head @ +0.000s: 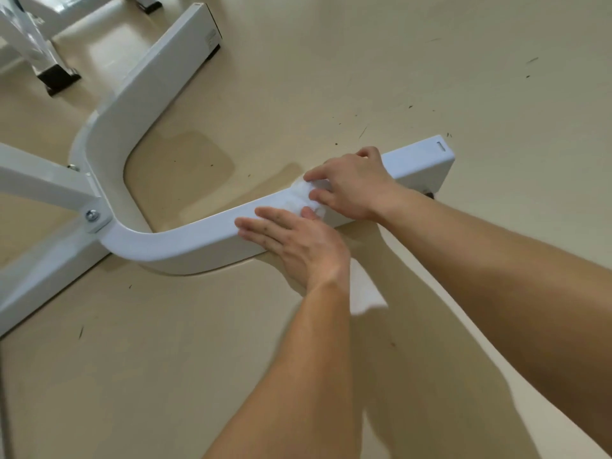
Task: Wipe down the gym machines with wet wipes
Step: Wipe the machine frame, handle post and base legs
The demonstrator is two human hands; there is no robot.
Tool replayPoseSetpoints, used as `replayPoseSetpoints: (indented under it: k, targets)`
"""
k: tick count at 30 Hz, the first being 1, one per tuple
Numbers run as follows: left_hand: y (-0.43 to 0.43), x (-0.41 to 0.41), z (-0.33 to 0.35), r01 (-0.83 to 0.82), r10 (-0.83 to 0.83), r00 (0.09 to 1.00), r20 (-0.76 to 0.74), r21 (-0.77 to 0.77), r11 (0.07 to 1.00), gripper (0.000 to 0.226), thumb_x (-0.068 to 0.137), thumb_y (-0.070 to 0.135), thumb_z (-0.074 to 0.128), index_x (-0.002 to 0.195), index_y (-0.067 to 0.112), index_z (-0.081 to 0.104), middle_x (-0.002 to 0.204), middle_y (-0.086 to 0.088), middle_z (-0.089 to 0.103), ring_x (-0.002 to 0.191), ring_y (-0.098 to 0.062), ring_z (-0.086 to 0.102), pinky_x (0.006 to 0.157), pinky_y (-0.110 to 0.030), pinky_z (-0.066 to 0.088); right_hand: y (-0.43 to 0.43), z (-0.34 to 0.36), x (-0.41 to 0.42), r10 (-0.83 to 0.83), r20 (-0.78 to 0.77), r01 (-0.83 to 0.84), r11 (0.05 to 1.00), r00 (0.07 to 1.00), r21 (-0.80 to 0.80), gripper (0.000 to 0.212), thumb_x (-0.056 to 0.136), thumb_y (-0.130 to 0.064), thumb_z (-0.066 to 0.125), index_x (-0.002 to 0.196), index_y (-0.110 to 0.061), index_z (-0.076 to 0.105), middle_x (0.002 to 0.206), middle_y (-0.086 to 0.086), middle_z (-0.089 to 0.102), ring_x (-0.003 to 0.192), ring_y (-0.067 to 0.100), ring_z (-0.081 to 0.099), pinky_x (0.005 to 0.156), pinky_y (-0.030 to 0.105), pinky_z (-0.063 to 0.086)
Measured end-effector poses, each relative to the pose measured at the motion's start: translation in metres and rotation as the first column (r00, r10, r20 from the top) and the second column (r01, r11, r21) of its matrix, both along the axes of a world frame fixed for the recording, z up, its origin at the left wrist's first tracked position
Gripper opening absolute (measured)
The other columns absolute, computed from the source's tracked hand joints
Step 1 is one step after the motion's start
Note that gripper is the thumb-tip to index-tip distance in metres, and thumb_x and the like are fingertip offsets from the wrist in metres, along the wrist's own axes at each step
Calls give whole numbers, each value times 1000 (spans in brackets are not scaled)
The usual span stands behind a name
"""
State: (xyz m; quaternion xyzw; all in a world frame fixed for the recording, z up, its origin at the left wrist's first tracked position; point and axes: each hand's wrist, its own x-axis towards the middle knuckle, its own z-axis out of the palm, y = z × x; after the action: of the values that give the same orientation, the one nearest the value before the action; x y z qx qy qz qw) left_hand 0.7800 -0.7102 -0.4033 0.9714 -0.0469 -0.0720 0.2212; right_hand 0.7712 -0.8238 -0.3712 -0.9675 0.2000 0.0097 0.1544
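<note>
I see the right hand point(351, 187) gripping a crumpled white wet wipe point(299, 193), pressing it onto the near leg of the gym machine's white base frame point(185, 240). The left hand point(291, 240) lies flat on the frame just beside the wipe, fingers straight.

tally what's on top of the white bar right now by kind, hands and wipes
hands: 2, left hand and right hand
wipe: 1
total on the bar: 3

The wet wipe point(299, 193) is mostly hidden under the right hand point(351, 185) (crumpled edge shows) — machine frame point(185, 240) cut off left.
</note>
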Motion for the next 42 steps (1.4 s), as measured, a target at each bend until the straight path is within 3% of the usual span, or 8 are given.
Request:
replayPoseSetpoints:
  k: [6,11,13,15,20,23,27,42]
  targets:
    - [70,97,14,452,-491,871,8,379,808,64,106,42,12,159,7,3,167,-11,-5,154,-24,-8,124,-46,-5,49,-6,7,-137,81,142,988,987,-65,40,98,-53,43,128,-33,60,132,-7,62,125,21,51,108,46,23]
    - [91,159,33,805,-833,531,-152,397,441,64,106,49,12,160,15,6,168,-6,4,155,-21,-1,124,-43,0,130,-25,25,-486,230,499,867,843,0,41,100,-44,48,135,-24,56,149,-2,46,140,22,38,113,44,25]
    - [89,170,38,841,-882,457,-114,378,387,65,105,51,23,159,17,14,167,-4,15,154,-20,8,123,-42,7,157,-25,41,-706,304,688,702,640,184,38,95,-43,59,128,-23,59,141,0,49,130,23,44,106,39,33]
    - [84,176,38,831,-868,496,18,278,481,67,100,52,45,155,20,26,160,0,33,148,-20,27,117,-36,22,172,-23,56,-896,236,794,443,376,416,42,91,-45,65,126,-25,54,134,0,47,121,22,47,100,36,38]
    - [79,177,31,800,-791,598,128,-45,598,35,85,42,71,115,29,60,105,15,64,97,-8,61,88,-29,47,186,-21,76,-996,-84,593,-88,-33,801,41,88,-51,64,118,-30,47,120,-6,60,102,24,63,87,45,54]
    - [78,180,30,829,-838,544,-24,-135,542,12,91,33,63,97,26,71,88,15,70,85,-7,65,82,-31,52,190,-23,86,-979,-203,594,-178,-25,784,45,91,-57,49,131,-35,48,119,-8,67,105,24,64,90,46,53]
    - [74,187,34,889,-891,438,-122,-87,449,33,98,29,50,80,3,59,63,1,46,60,-16,36,61,-33,32,192,-26,94,-970,-240,521,-182,46,834,43,103,-48,29,133,-24,48,127,0,64,112,29,60,88,36,43]
    - [-90,97,31,922,-920,351,-176,-107,373,45,100,35,46,79,-4,55,66,-3,39,63,-18,32,61,-32,27,44,-24,-1,-977,-126,597,3,174,802,51,106,-34,24,134,4,42,133,21,54,118,38,55,96,43,47]
